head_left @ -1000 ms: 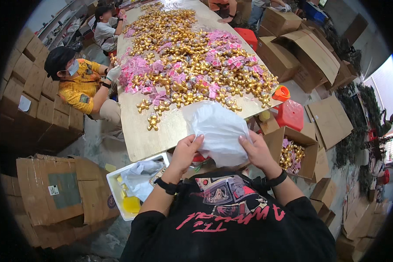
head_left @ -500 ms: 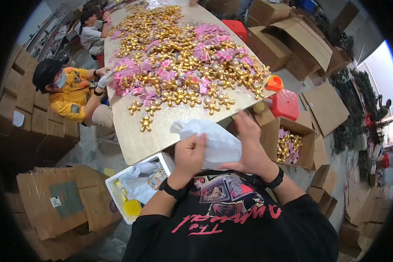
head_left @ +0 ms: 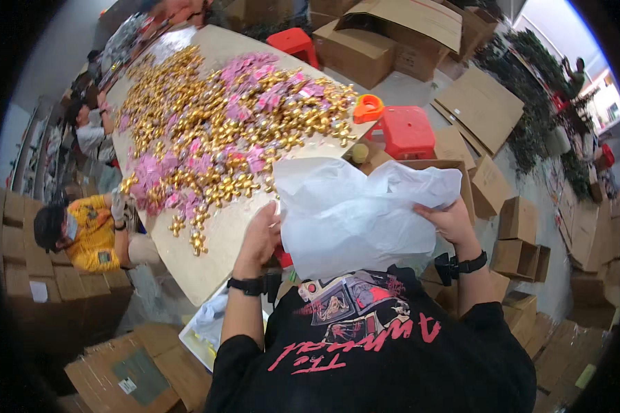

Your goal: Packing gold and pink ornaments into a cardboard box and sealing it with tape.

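A thin white plastic bag (head_left: pixel 355 220) is spread wide in front of my chest, its surface creased. My left hand (head_left: pixel 258 234) is closed at the bag's left edge, the fingertips partly hidden. At the opposite edge my right hand (head_left: pixel 449 219) pinches the plastic between thumb and fingers. Beyond the bag, shiny gold bear-shaped figures (head_left: pixel 234 187) lie heaped on the table (head_left: pixel 176 275), mixed with pink packets (head_left: pixel 151 172). The bag covers most of the open carton (head_left: pixel 467 184) on the right.
A red stool (head_left: pixel 405 131) and an orange tape dispenser (head_left: pixel 369 109) are by the table's right edge. A white foam box (head_left: pixel 198 337) stands at lower left. A co-worker in yellow (head_left: pixel 93 230) works at the left edge; cartons (head_left: pixel 355 51) lie around.
The bag has gone from bunched to spread out. My hands have moved apart, the right one now gripping its right edge. My view has turned to the right.
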Action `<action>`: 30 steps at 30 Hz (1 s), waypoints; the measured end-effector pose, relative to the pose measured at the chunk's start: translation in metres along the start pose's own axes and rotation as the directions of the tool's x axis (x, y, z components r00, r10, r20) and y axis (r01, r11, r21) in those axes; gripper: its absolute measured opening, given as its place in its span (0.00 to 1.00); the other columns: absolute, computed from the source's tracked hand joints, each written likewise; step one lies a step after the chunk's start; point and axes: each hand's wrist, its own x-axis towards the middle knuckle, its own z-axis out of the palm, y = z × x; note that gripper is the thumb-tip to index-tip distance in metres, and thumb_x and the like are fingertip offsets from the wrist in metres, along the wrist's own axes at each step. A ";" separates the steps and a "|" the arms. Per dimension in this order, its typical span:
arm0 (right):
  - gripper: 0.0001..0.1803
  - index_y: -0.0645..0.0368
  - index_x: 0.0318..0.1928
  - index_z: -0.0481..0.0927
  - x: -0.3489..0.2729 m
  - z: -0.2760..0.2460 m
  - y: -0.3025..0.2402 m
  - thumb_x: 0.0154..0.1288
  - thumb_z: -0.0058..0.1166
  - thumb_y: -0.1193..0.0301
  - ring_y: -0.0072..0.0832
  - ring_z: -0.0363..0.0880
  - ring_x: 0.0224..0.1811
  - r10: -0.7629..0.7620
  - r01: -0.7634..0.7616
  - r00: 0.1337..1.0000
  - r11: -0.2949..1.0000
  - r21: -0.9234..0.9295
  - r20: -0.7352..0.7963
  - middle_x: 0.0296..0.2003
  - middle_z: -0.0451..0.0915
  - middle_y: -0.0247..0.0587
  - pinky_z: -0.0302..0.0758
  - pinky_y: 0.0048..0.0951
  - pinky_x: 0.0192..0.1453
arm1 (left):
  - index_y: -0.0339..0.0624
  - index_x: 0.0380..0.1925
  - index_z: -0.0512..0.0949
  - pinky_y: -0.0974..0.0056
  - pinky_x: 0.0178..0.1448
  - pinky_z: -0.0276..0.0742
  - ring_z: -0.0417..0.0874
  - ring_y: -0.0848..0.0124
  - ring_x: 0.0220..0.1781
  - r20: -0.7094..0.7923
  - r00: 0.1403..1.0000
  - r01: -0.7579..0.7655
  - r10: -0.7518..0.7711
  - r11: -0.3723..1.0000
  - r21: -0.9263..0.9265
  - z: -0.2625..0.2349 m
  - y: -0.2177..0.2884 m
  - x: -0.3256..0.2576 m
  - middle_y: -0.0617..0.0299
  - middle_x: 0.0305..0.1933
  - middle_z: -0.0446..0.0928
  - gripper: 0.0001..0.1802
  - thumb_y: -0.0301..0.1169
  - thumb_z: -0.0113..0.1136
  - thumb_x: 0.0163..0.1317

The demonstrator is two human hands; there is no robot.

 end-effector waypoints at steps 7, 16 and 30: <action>0.22 0.63 0.48 0.80 0.001 -0.099 0.018 0.51 0.71 0.74 0.22 0.79 0.47 -0.025 0.008 0.993 0.990 -0.143 -0.117 0.43 0.83 0.36 0.74 0.30 0.54 | 0.33 0.51 0.72 0.56 0.55 0.80 0.82 0.63 0.50 0.640 0.705 0.405 -0.304 0.914 -0.012 0.132 -0.005 0.054 0.52 0.47 0.80 0.18 0.33 0.56 0.67; 0.19 0.67 0.44 0.80 0.014 -0.204 0.056 0.53 0.69 0.73 0.24 0.81 0.38 0.197 -0.170 0.919 0.980 0.108 -0.340 0.38 0.83 0.39 0.78 0.28 0.43 | 0.41 0.60 0.67 0.54 0.58 0.74 0.73 0.61 0.55 0.456 0.808 -0.223 0.374 0.909 -0.351 0.192 -0.008 0.091 0.51 0.56 0.71 0.25 0.36 0.51 0.63; 0.19 0.67 0.45 0.80 0.048 -0.279 0.152 0.51 0.68 0.80 0.27 0.81 0.38 0.333 -0.260 0.902 0.927 0.271 -0.274 0.39 0.83 0.39 0.78 0.31 0.46 | 0.36 0.55 0.71 0.66 0.54 0.75 0.79 0.68 0.52 0.412 0.908 -0.145 0.076 0.980 0.139 0.306 -0.106 0.094 0.57 0.50 0.78 0.29 0.24 0.70 0.52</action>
